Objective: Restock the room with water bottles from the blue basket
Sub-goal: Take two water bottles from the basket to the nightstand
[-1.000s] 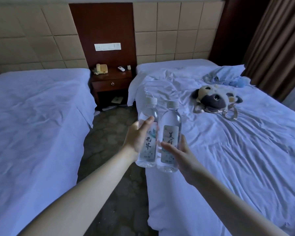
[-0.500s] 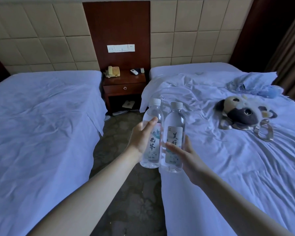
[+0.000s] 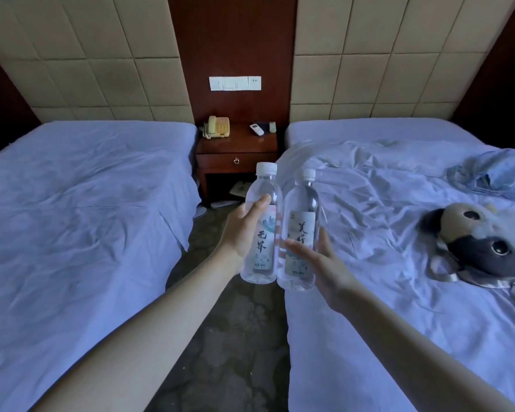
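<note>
We count 2 water bottles, both upright w/ white caps, side by side and touching, held over the carpet gap btwn 2 beds. Left hand [image 3: 244,230] grips the left bottle [image 3: 260,224], thumb across its front; right hand [image 3: 324,263] grips the right bottle [image 3: 301,233], fingers curled round its lower label. Left bed [image 3: 72,233] has a plain rumpled sheet; right bed [image 3: 384,203] carries 1 plush toy [image 3: 470,239] near its right edge and bunched linen toward the far right corner. 1 nightstand [image 3: 237,150] btwn the beds: 1 phone [image 3: 217,126] at its back left corner, 2 small remotes [image 3: 262,128] at back right. Switch panel [image 3: 235,83] on the wood wall strip above.
</note>
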A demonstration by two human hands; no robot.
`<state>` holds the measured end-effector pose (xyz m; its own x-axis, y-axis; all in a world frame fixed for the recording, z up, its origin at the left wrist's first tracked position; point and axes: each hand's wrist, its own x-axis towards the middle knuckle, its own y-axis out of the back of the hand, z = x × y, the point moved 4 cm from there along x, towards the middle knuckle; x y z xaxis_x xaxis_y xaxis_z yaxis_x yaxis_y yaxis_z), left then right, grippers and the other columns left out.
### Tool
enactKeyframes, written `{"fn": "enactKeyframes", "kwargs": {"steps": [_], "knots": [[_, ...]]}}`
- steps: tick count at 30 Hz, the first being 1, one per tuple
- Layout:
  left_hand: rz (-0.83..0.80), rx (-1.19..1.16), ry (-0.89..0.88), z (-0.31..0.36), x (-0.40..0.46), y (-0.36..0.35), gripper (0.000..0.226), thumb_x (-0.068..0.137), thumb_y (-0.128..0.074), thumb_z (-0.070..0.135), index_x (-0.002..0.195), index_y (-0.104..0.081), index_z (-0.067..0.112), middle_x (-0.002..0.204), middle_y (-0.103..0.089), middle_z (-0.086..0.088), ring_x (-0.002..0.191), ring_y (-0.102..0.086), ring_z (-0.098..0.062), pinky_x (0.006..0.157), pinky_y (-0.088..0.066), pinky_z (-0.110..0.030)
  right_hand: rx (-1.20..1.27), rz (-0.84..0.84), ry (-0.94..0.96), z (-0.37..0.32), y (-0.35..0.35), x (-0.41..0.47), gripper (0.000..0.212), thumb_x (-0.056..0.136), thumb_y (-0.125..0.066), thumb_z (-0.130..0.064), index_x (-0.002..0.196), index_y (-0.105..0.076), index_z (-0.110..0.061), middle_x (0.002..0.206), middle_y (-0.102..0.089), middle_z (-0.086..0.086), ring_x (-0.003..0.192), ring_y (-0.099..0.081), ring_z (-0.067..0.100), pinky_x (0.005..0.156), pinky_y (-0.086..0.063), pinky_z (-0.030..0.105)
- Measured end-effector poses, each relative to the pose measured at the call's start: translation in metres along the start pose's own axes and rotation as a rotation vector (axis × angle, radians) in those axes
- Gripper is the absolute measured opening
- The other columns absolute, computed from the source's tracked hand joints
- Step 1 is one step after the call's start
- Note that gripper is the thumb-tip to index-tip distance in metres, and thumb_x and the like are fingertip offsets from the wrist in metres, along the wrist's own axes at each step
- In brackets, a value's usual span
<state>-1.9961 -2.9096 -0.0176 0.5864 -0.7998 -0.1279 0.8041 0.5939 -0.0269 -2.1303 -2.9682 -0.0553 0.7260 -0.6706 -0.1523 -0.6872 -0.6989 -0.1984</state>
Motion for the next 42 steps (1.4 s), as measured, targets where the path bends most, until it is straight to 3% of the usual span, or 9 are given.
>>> {"fn": "enactKeyframes", "kwargs": {"steps": [6,11,16,21,26,32,36,39,42], "knots": [[0.003,0.02,0.024,-0.001,0.075,0.021,0.053,0.076,-0.051,0.055,0.101,-0.067,0.01,0.089,-0.073,-0.011,0.081,-0.07,-0.028,0.078,-0.054,-0.039,0.003,-0.007,-0.043,-0.001,-0.006,0.079,0.05,0.069,-0.069,-0.031,0.113,-0.046,-0.026,0.112,-0.066,0.006,0.105,-0.065,0.024,0.087,-0.054,0.044],[-0.03,0.005,0.019,0.001,0.153,0.046,0.031,0.093,-0.048,0.041,0.088,-0.067,0.016,0.081,-0.071,-0.006,0.076,-0.068,-0.022,0.076,-0.054,-0.036,0.01,0.013,-0.037,-0.006,-0.018,0.156,0.058,0.07,-0.068,-0.029,0.121,-0.043,-0.019,0.114,-0.066,0.008,0.107,-0.065,0.025,0.084,-0.054,0.04],[-0.06,0.013,0.002,0.013,0.231,0.079,0.029,0.093,-0.048,0.041,0.091,-0.065,0.018,0.071,-0.07,0.004,0.063,-0.067,-0.008,0.055,-0.054,-0.016,-0.006,0.039,-0.046,-0.014,-0.036,0.236,0.051,0.07,-0.07,-0.03,0.115,-0.047,-0.027,0.117,-0.065,0.011,0.105,-0.066,0.025,0.092,-0.052,0.046],[-0.065,-0.016,0.028,0.025,0.298,0.1,0.042,0.085,-0.053,0.048,0.099,-0.064,0.01,0.087,-0.07,-0.01,0.078,-0.067,-0.023,0.074,-0.053,-0.035,-0.005,0.038,-0.041,-0.025,-0.051,0.304,0.053,0.076,-0.072,-0.026,0.12,-0.042,-0.026,0.109,-0.068,0.004,0.105,-0.065,0.024,0.092,-0.052,0.043],[-0.049,-0.002,0.041,0.027,0.371,0.107,0.037,0.086,-0.052,0.049,0.092,-0.067,0.015,0.085,-0.072,-0.008,0.085,-0.068,-0.029,0.086,-0.053,-0.045,-0.027,0.039,-0.052,-0.034,-0.044,0.375,0.058,0.07,-0.068,-0.033,0.122,-0.042,-0.026,0.111,-0.066,0.002,0.108,-0.063,0.024,0.094,-0.05,0.046],[-0.042,-0.032,0.054,0.03,0.475,0.11,0.033,0.088,-0.052,0.046,0.085,-0.068,0.017,0.08,-0.071,-0.006,0.074,-0.068,-0.023,0.072,-0.054,-0.035,-0.046,0.01,-0.05,-0.043,-0.028,0.482,0.048,0.082,-0.069,-0.029,0.121,-0.04,-0.03,0.116,-0.06,0.003,0.107,-0.061,0.02,0.088,-0.052,0.037],[-0.016,-0.047,0.103,0.037,0.541,0.114,0.046,0.08,-0.055,0.053,0.097,-0.066,0.012,0.087,-0.072,-0.013,0.078,-0.069,-0.027,0.076,-0.055,-0.039,-0.091,-0.004,-0.051,-0.056,-0.018,0.549,0.061,0.074,-0.07,-0.038,0.125,-0.038,-0.029,0.118,-0.059,0.002,0.108,-0.061,0.019,0.087,-0.053,0.036],[0.028,-0.072,0.117,0.043,0.592,0.121,0.06,0.071,-0.058,0.058,0.107,-0.064,0.009,0.099,-0.072,-0.019,0.086,-0.069,-0.033,0.084,-0.054,-0.047,-0.104,-0.037,-0.072,-0.068,-0.014,0.604,0.056,0.08,-0.072,-0.032,0.125,-0.039,-0.026,0.118,-0.06,0.005,0.106,-0.064,0.02,0.086,-0.055,0.038],[0.048,-0.1,0.131,0.043,0.64,0.134,0.049,0.073,-0.058,0.055,0.098,-0.066,0.014,0.091,-0.072,-0.015,0.085,-0.068,-0.033,0.088,-0.052,-0.051,-0.112,-0.068,-0.086,-0.075,-0.016,0.654,0.051,0.083,-0.068,-0.024,0.125,-0.04,-0.022,0.118,-0.06,0.005,0.104,-0.064,0.016,0.079,-0.055,0.029]]}}
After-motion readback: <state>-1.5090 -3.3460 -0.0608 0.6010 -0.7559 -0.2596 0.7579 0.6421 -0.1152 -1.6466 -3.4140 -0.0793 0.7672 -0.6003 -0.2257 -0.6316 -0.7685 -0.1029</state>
